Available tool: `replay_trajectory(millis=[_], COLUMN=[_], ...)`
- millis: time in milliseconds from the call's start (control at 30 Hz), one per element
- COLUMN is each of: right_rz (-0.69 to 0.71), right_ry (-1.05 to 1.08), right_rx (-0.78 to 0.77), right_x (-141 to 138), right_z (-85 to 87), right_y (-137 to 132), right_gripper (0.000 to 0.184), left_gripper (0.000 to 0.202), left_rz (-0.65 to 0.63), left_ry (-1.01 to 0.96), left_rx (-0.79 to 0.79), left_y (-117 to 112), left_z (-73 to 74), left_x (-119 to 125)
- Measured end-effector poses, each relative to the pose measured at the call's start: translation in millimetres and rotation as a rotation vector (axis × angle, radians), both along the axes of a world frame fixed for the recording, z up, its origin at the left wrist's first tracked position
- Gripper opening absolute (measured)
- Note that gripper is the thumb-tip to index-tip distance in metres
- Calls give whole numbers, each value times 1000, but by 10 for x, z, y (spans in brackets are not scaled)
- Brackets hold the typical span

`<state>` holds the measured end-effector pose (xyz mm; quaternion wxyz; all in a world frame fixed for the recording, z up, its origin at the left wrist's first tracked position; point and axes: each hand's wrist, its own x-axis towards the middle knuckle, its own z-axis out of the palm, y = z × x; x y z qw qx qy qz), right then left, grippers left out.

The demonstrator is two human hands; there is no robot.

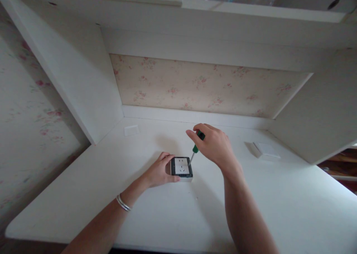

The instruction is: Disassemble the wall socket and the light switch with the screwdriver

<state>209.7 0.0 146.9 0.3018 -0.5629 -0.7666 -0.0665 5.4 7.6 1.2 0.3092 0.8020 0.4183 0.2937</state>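
On the desk (156,216), a white box (186,179) holds a five-slot socket (182,166).

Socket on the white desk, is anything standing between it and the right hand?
Only the green-handled screwdriver in the right hand spans that gap, its shaft slanting to the right side of the socket. Nothing else visible is in between; the left hand grips the opposite side.

White-faced power socket (182,167) with dark surround and white base lies face up just below frame centre, green-handled screwdriver (195,148) with metal shaft slanting down-left from right of centre, tip at the surround's right side.
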Motion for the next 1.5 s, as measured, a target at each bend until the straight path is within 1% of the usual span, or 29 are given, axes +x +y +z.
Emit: replay_trajectory(millis=[67, 167, 233, 300, 400, 533, 600, 667, 700, 767, 867, 900, 967, 1000, 1067, 1133, 1233, 1300, 1400, 1433, 1500], right_rz=[-8, 50, 60, 25, -17, 92, 114, 79, 54, 22, 30, 38, 42, 32, 0, -13, 31, 32, -39, -52, -29], right_ry=[-2, 6, 12, 7, 3, 19, 23, 22, 20, 12, -6, -8, -6, -1, 12, 16, -9, -29, -41, -43, -51], right_rx=[8, -9, -20, -25, -29, -41, -33, -14, -5, 4, -7, -13, -19, -18, -6, 9, 7, 1, 16, 22, 22], right_x=[6, 14, 11, 3, -2, 9, 9, 3, 1, -2, -3, -4, -7, -9, -11, -10, -12, -22, -40, -41, -36], right_z=[11, 21, 17, 6, -2, 17, 26, 25, 22, 14, 10, 10, 12, 12, 13, 15, 17, 13, 5, 5, 10], right_y=[-4, -14, -15, -7, 4, -15, -23, -21, -17, -9, -7, -8, -10, -9, -9, -14, -31, -40, -41, -40, -40], right_gripper=[22, 31, 28, 21, 22, 31, 24, 15, 16, 19, 30, 31, 25, 22, 21, 26, 37, 34, 24, 24, 28], left_gripper=[79, 79, 79, 78, 78, 79, 79, 79, 80, 81, 81, 80, 75, 71, 63, 58, 58, 59, 59, 58, 58], left_rz=[-2, -10, -13, -12, -6, -12, -15, -11, -11, -13, -2, 4, 11, 9, 5, 5, 10, 15, 24, 27, 30], left_ry=[0, -4, -7, -10, -9, -1, 2, -1, -3, -5, -10, -9, 6, 20, 48, 61, 59, 59, 59, 60, 66], left_rx=[-5, -7, -10, -12, -20, -12, 1, 4, 0, -11, -9, 0, 21, 32, 45, 45, 39, 40, 37, 35, 35], left_y=[4, 10, 9, 4, 1, 8, 12, 13, 13, 13, 13, 12, 3, -4, -20, -35, -44, -44, -44, -45, -48], left_z=[-7, -11, -7, 1, 9, -1, -10, -17, -20, -27, -43, -50, -63, -68, -74, -73, -60, -49, -37, -34, -26], left_x=[-3, -6, -5, -2, 2, 1, -2, -5, -8, -12, -10, -4, 13, 24, 43, 57, 66, 70, 75, 76, 78])
